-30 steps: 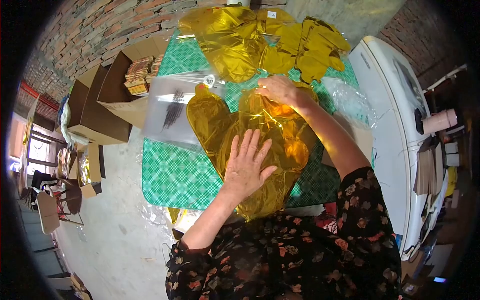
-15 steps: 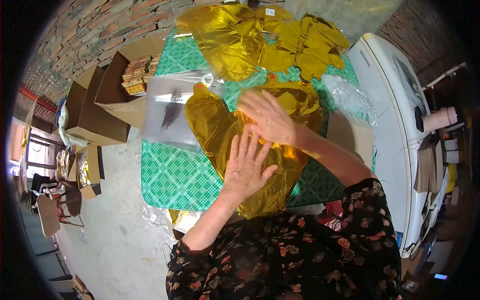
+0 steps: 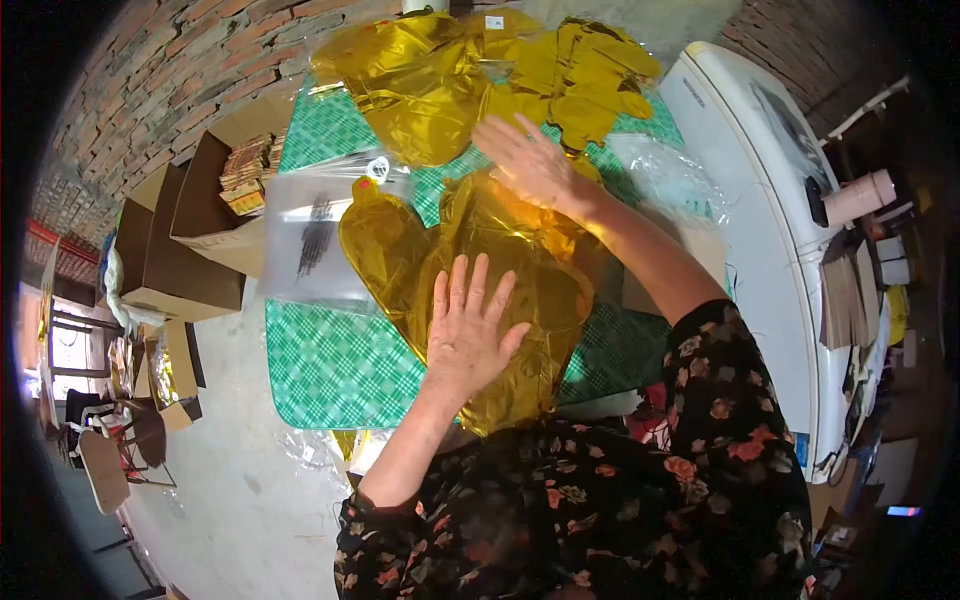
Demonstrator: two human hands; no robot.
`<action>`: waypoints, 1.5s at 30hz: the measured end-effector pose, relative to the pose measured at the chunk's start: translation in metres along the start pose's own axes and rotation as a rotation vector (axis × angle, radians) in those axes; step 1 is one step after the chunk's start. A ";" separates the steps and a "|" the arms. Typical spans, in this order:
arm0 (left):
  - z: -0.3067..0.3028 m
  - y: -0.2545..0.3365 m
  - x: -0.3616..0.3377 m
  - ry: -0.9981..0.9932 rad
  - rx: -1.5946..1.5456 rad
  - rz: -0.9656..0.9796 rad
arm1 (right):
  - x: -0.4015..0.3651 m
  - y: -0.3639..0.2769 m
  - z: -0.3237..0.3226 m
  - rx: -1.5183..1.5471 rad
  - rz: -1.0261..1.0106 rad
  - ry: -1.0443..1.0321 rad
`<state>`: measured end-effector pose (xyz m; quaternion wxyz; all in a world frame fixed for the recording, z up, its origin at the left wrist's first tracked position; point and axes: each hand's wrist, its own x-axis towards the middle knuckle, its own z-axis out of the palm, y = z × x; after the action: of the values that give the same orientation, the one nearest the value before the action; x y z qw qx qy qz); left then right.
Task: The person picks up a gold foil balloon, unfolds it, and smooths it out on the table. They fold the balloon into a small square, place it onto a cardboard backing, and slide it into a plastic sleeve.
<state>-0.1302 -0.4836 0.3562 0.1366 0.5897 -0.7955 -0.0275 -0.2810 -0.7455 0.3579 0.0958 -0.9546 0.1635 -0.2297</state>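
A gold foil sheet-like piece point(image 3: 385, 240) with rounded lobes lies on the green checked tablecloth point(image 3: 335, 365). My left hand point(image 3: 468, 335) rests flat on its lower middle, fingers spread and holding nothing. Further up and to the right, my right hand point(image 3: 530, 165) is over the foil's top edge, its fingers apart and slightly blurred; whether it touches the foil I cannot tell. More gold foil pieces point(image 3: 425, 95) lie beyond, at the table's far side. Clear plastic bags point(image 3: 290, 240) lie left of the foil.
Open cardboard boxes point(image 3: 190, 245) stand left of the table, one holding stacked packets point(image 3: 245, 175). A white fridge-like appliance point(image 3: 745, 230) stands at the right. More clear plastic point(image 3: 665, 170) lies at the table's right, near a brown cardboard piece point(image 3: 690, 250).
My right hand has moved up the foil, away from my left hand. My left hand has stayed flat and lies slightly lower on the foil. The whole view has shifted a little.
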 end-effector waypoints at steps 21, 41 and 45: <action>-0.020 -0.001 0.004 0.196 -0.042 -0.008 | -0.054 -0.089 0.008 -0.305 0.221 -0.246; 0.044 -0.035 0.097 0.152 0.011 -0.043 | -0.067 -0.051 0.009 -0.518 0.354 -0.094; 0.040 -0.029 0.095 0.156 0.106 -0.034 | -0.084 -0.030 -0.027 -0.539 0.797 0.077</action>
<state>-0.1386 -0.5873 0.3292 0.1662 0.6098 -0.7727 0.0584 -0.3558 -0.6911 0.3549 -0.0806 -0.7991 0.5739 -0.1598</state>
